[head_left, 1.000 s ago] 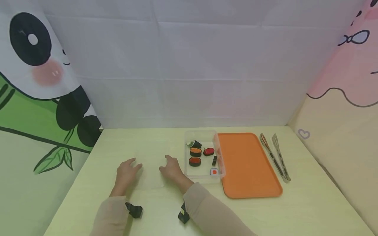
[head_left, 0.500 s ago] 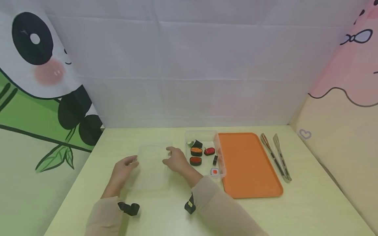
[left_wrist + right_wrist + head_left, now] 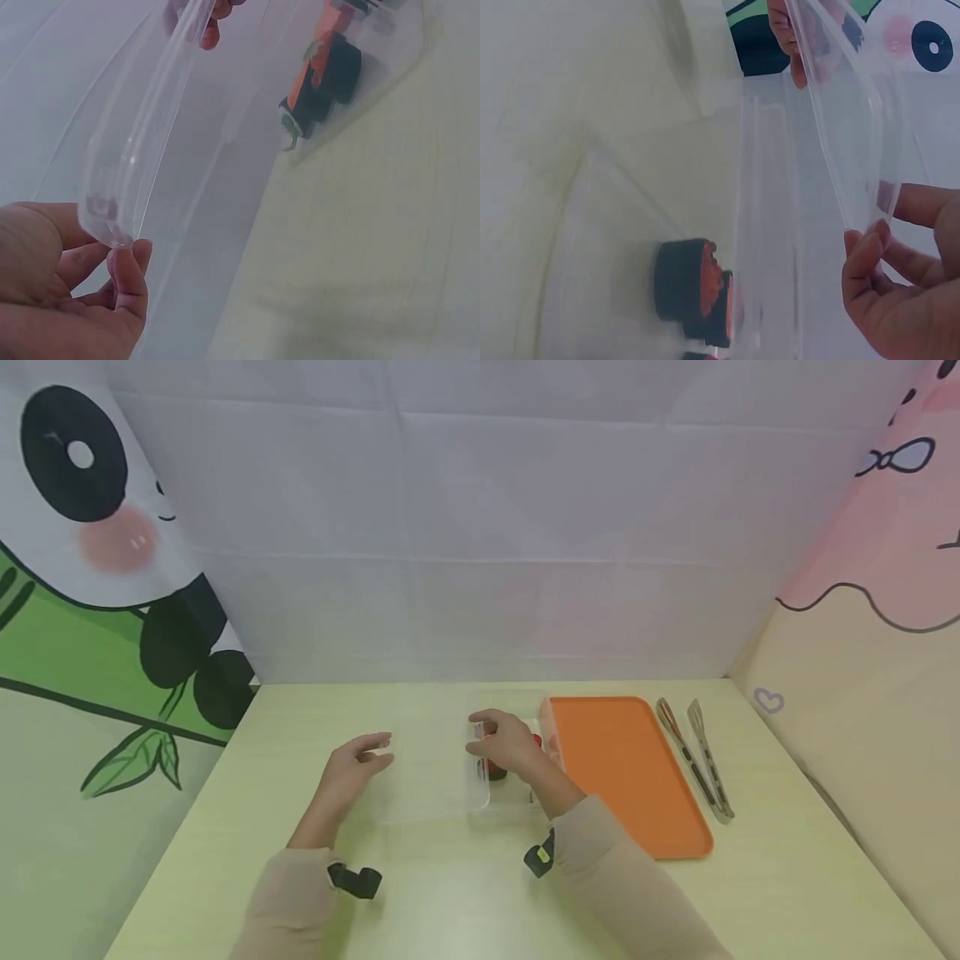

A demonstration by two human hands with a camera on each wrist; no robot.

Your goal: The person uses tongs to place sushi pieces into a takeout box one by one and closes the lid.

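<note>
A clear plastic lid [image 3: 431, 772] is held level between my two hands, raised above the table. My left hand [image 3: 348, 777] pinches its left edge between thumb and fingers, as the left wrist view shows with the lid [image 3: 142, 142] seen edge-on. At the opposite edge, my right hand [image 3: 517, 750] pinches the lid [image 3: 844, 127] the same way. Under and beside the right hand stands a clear plastic box [image 3: 517, 795], partly overlapped by the lid in the head view. Sushi pieces with dark wraps and orange or red tops [image 3: 682, 281] lie inside, mostly hidden by the right hand.
An orange tray [image 3: 626, 777] lies directly right of the box. Beyond it, metal tongs [image 3: 708, 768] rest on the pale table [image 3: 442, 893]. A white cloth wall [image 3: 480, 543] closes off the back, with cartoon-printed panels at both sides.
Both hands have come up and moved right with the lid, the right hand going from beside the box to over it. The box, tray and tongs have stayed put.
</note>
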